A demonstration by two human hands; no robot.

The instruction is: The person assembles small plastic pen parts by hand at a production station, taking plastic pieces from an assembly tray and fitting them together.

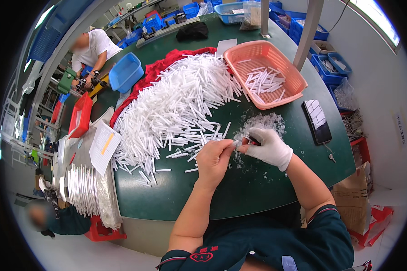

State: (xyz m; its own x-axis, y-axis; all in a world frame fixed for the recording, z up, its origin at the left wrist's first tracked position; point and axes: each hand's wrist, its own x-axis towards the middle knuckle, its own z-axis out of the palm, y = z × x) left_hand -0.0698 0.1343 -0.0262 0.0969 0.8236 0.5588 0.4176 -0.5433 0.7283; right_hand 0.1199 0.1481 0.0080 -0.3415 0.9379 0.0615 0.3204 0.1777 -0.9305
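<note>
My bare left hand (212, 160) pinches a short white plastic tube (236, 143), most of it hidden by the fingers. Close against it, my white-gloved right hand (269, 148) is closed on a small dark-handled tool (254, 141); its working end is too small to make out. Curly clear-white shavings (269, 122) lie just beyond the glove, with scraps scattered below. Left of my hands spreads a large heap of white tubes (172, 104) on a red cloth (156, 72). A pink basket (298, 88) farther off holds a smaller number of similar tubes.
A phone (317, 121) and a key (332, 157) lie on the green table (163, 198) at right. Blue (126, 73) and red (80, 115) bins, a printed sheet (105, 147) and bundled white tubes (82, 189) are at left. Another person (99, 47) works beyond.
</note>
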